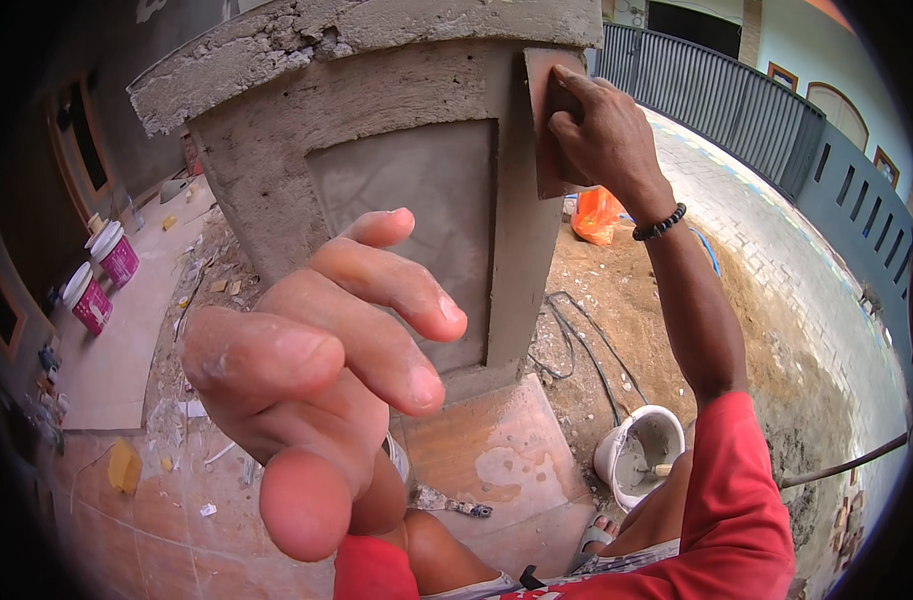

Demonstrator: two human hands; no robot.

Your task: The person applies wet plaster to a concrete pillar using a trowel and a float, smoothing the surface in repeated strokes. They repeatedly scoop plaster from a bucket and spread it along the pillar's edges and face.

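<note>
Close in front of me, my left hand [327,360] is raised in the air with its fingers loosely bent and apart. It holds nothing. My right hand [607,135] reaches up and grips a flat, rectangular reddish-brown plate [545,120], index finger laid along its back. The plate lies upright against the right edge of a grey cement pillar [267,150]. A smooth recessed panel [407,190] is set in the pillar's face, under a rough, overhanging cap [377,30]. Below my right arm stands a white bucket [605,462] with grey mortar and a handle inside.
A board [497,440] lies at the pillar's foot, bearing a small dirty tool [459,505]. An orange bag [597,218] and dark cables [587,340] rest on sandy ground. Pink-and-white pails [89,300] and a yellow block [125,466] are at left. A grey gate [717,105] stands behind.
</note>
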